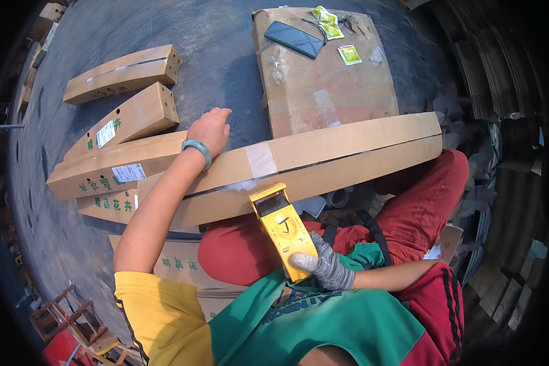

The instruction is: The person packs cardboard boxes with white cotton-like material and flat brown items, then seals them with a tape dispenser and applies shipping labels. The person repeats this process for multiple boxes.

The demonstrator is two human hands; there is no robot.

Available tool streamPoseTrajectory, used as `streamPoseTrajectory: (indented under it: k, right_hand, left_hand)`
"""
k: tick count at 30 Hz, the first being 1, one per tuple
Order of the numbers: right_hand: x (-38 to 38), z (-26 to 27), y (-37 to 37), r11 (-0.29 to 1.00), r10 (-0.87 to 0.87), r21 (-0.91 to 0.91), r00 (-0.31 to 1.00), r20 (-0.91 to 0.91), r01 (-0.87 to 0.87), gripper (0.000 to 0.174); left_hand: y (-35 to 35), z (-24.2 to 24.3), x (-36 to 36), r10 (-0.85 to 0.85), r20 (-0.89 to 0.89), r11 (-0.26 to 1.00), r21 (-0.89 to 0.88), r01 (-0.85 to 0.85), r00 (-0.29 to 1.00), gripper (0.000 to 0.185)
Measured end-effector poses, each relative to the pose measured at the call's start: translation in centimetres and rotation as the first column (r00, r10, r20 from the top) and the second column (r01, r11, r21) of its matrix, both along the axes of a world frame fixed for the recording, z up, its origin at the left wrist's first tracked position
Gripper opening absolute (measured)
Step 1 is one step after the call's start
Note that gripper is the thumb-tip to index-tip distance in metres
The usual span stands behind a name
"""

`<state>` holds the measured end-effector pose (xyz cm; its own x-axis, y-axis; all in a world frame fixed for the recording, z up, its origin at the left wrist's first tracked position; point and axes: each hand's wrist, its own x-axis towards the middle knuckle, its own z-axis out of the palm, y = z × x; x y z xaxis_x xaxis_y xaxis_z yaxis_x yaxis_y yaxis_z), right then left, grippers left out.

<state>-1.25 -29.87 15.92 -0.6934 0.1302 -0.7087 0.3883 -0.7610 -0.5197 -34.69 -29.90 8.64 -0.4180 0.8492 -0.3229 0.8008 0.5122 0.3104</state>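
A long taped cardboard carton (pixel 343 151) lies slantwise across my legs, a dark seam running along it. Over its far edge reaches my bare left hand (pixel 210 130), a pale green bangle (pixel 198 151) at the wrist. I see no object in its fingers, though the palm side is hidden. My right hand (pixel 325 265), in a grey glove, grips a yellow handheld tool (pixel 286 231) with a dark window near its far end. That end points at the near face of the carton, by a strip of clear tape (pixel 261 160).
Several narrow cartons (pixel 123 73) with green print lie at the left. A large carton (pixel 329 100) beyond holds a smartphone (pixel 295 39) and yellow-green sachets (pixel 350 55). Flat cardboard (pixel 178 256) lies by my left knee. Stacked cardboard (pixel 489 73) stands at the right, a wooden stool (pixel 68 315) lower left.
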Motion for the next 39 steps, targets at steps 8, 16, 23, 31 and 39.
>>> streamPoseTrajectory:
  k: [8, 16, 23, 31, 39]
  right_hand:
    - [0.6, 2.7, 0.2, 0.996, -0.077, 0.050, 0.994, -0.072, 0.080, 0.039]
    - [4.7, 2.4, -4.2, 0.888, 0.073, 0.460, 0.984, -0.165, 0.012, 0.035]
    - [8.0, 2.7, -5.2, 0.986, -0.006, 0.164, 0.998, -0.060, 0.015, 0.055]
    - [3.2, -1.9, -2.9, 0.990, -0.015, 0.141, 0.998, 0.060, 0.007, 0.042]
    - [-3.7, -9.9, -1.4, 1.000, -0.008, 0.010, 0.952, 0.306, 0.005, 0.030]
  left_hand:
    - [-9.1, 1.8, 11.7, -0.213, -0.394, 0.931, 0.197, 0.308, 0.894, 0.104]
    - [-9.5, -0.2, 11.8, -0.253, -0.441, 0.934, 0.122, 0.337, 0.861, 0.091]
    - [-7.3, 0.9, 8.3, -0.249, -0.316, 0.946, 0.123, 0.299, 0.916, 0.098]
    - [-7.6, 0.8, 9.0, -0.257, -0.348, 0.931, 0.161, 0.327, 0.902, 0.094]
    - [-8.8, 0.0, 10.1, -0.203, -0.324, 0.936, 0.214, 0.280, 0.924, 0.096]
